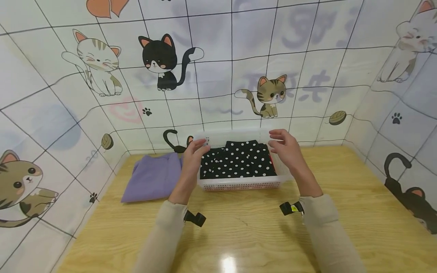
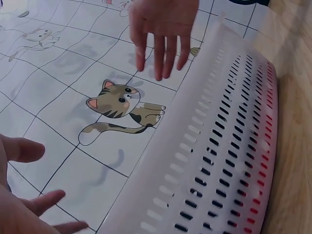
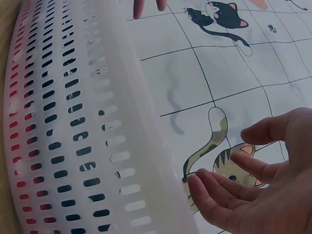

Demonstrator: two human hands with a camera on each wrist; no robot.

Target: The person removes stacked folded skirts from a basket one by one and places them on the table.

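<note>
A white plastic basket point(image 1: 239, 184) with slotted walls stands at the back of the table. Black cloth with white polka dots point(image 1: 239, 161) lies inside it, and a bit of red shows at its right side. My left hand point(image 1: 194, 159) hovers over the basket's left end, fingers relaxed and holding nothing. Over the right end, my right hand point(image 1: 288, 149) is likewise loose and has nothing in it. In the right wrist view the fingers point(image 3: 214, 195) spread apart beside the basket's rim. The left wrist view shows the slotted front wall point(image 2: 219, 146) between both hands.
Folded purple cloth point(image 1: 153, 176) lies on the wooden table point(image 1: 239, 223) to the left of the basket. Behind stands a wall covering point(image 1: 218, 83) with a grid and cartoon cats, and it continues along both sides.
</note>
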